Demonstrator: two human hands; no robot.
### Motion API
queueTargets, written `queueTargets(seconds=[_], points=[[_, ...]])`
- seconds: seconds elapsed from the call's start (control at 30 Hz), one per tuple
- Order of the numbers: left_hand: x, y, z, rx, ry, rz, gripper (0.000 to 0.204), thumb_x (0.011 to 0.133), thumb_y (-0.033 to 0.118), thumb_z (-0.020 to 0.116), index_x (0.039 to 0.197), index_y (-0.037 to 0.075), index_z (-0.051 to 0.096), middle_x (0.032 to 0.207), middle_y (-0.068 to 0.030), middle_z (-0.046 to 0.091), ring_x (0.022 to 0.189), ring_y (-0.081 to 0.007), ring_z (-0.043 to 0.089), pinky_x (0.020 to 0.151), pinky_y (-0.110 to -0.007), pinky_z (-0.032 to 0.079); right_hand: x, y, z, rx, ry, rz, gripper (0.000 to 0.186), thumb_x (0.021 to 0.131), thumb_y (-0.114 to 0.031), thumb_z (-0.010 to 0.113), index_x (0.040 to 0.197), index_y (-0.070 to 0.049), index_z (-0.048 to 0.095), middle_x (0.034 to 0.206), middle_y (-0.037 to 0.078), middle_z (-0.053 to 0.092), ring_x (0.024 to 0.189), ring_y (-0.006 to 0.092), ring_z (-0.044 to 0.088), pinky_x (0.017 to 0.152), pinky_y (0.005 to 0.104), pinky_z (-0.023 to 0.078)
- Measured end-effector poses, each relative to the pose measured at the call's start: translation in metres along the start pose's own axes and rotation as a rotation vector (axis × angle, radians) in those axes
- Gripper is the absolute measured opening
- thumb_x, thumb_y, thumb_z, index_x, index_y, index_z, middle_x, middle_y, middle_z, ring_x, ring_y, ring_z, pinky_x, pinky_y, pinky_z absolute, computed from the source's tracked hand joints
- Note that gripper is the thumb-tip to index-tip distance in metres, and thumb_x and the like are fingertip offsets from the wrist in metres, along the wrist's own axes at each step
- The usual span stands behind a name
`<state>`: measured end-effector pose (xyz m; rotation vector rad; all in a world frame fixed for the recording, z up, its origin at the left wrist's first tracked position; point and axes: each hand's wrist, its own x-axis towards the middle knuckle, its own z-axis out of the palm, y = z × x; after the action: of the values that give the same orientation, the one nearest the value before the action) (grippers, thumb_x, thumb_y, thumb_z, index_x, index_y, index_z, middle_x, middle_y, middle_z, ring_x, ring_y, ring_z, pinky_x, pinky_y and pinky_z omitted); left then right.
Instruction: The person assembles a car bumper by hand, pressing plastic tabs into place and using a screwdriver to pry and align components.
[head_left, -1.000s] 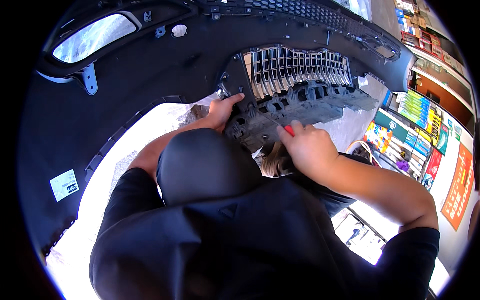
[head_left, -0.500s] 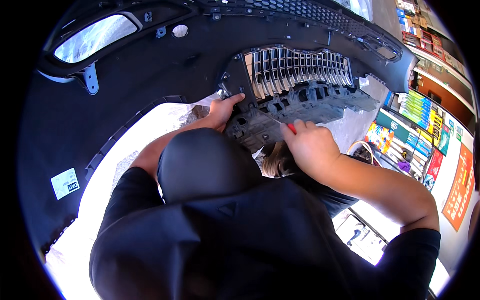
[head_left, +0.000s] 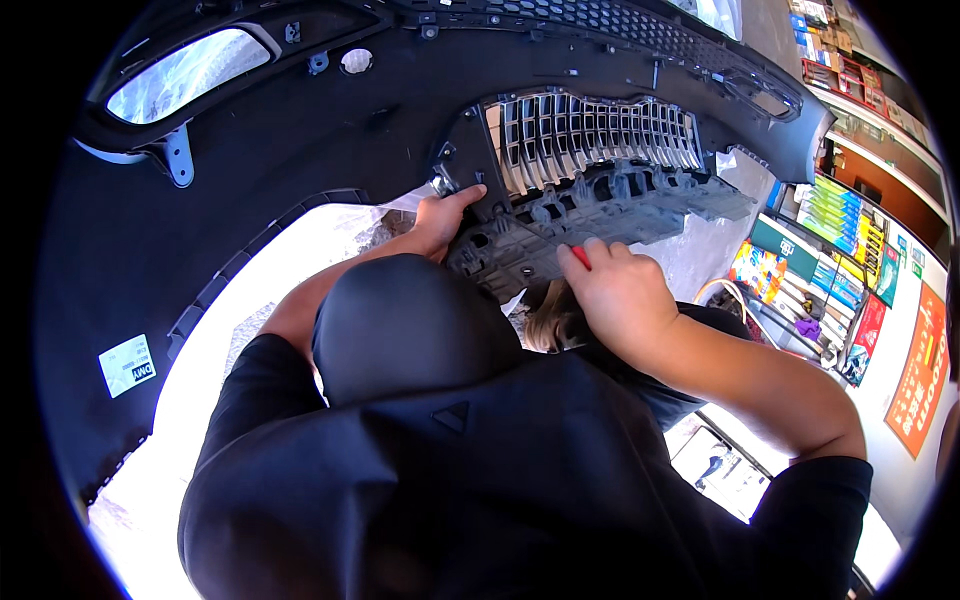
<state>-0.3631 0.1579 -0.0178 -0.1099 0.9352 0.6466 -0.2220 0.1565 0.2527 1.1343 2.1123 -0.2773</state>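
Red, the tool handle [head_left: 581,257] sits clasped in your right hand [head_left: 628,292], in front of the grey panel [head_left: 625,225] under the silver grille [head_left: 600,135]. Your left hand [head_left: 440,222] lies against the black bumper [head_left: 300,150], just left of that grille, one digit extended; I cannot tell whether it grips there.

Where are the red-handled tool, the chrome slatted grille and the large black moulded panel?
Red-handled tool [head_left: 581,257], head view: exposed red handle in the right hand [head_left: 628,298].
Chrome slatted grille [head_left: 600,135], head view: middle of the slats.
Large black moulded panel [head_left: 290,150], head view: bare surface left of the grille.
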Motion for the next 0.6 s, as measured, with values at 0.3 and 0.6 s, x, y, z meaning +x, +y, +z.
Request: queueTargets(seconds=[0.3, 0.6], points=[[-0.003, 0.003, 0.002, -0.005, 0.038, -0.042, 0.042, 0.097, 0.024, 0.072, 0.122, -0.008, 0.064, 0.111, -0.0176, 0.074, 0.097, -0.0263, 0.075, 0.092, -0.038, 0.059, 0.008, 0.004, -0.007, 0.237, -0.013, 0.135, 0.03, 0.09, -0.013, 0.069, 0.119, -0.008, 0.075, 0.1, 0.02, 0.073, 0.082, 0.0392, 0.072, 0.074, 0.0477, 0.058], [0.0, 0.002, -0.002, -0.044, 0.069, -0.069, 0.039, 0.091, 0.019, 0.077, 0.115, -0.011, 0.066, 0.106, -0.0167, 0.075, 0.088, -0.0279, 0.076, 0.083, -0.041, 0.063, 0.017, 0.01, 0.007, 1.202, -0.154, 0.715, 0.034, 0.098, -0.019, 0.071, 0.129, -0.003, 0.071, 0.097, 0.007, 0.073, 0.074, 0.0155, 0.064, 0.064, 0.0291, 0.051]])
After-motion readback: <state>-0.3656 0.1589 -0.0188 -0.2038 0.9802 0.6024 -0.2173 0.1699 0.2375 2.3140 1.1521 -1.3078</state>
